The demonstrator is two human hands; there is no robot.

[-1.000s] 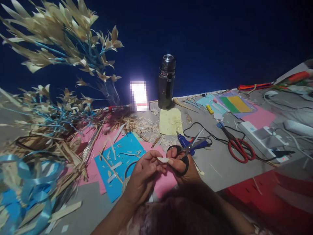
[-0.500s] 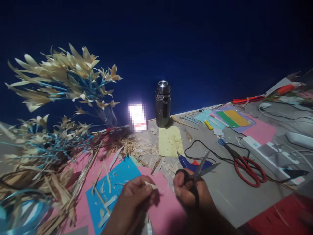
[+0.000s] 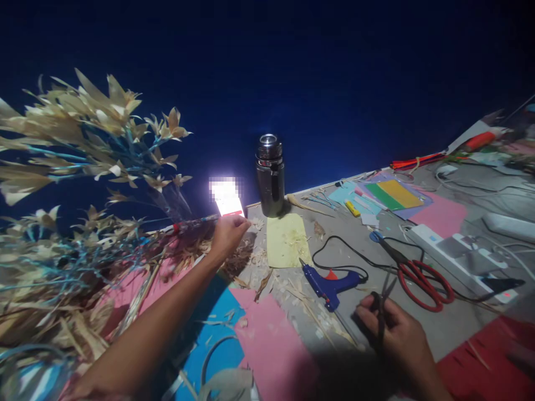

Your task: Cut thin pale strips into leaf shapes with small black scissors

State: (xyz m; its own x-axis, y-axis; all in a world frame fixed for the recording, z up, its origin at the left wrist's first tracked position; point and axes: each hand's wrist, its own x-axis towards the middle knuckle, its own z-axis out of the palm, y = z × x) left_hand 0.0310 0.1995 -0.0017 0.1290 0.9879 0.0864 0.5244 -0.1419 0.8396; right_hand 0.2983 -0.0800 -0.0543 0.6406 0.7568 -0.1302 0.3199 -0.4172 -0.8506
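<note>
Scissors sit in the right hand, fingers curled round them, seemingly for handiness; left hand is at the glowing screen; whether pinching, I cannot tell.

1. The left hand is lying at the lower edge of a brightly lit panel; whether they are touching is unclear.
2. The right hand is gripping dark-handled scissors, blades pointing away from the person.
3. A blue glue gun is lying between the hands, near red-handled scissors.
4. A dark flask is standing upright behind a yellow sheet.
5. Pale dried flowers are spreading at left.
6. Pink paper and blue paper are lying near the person.
</note>
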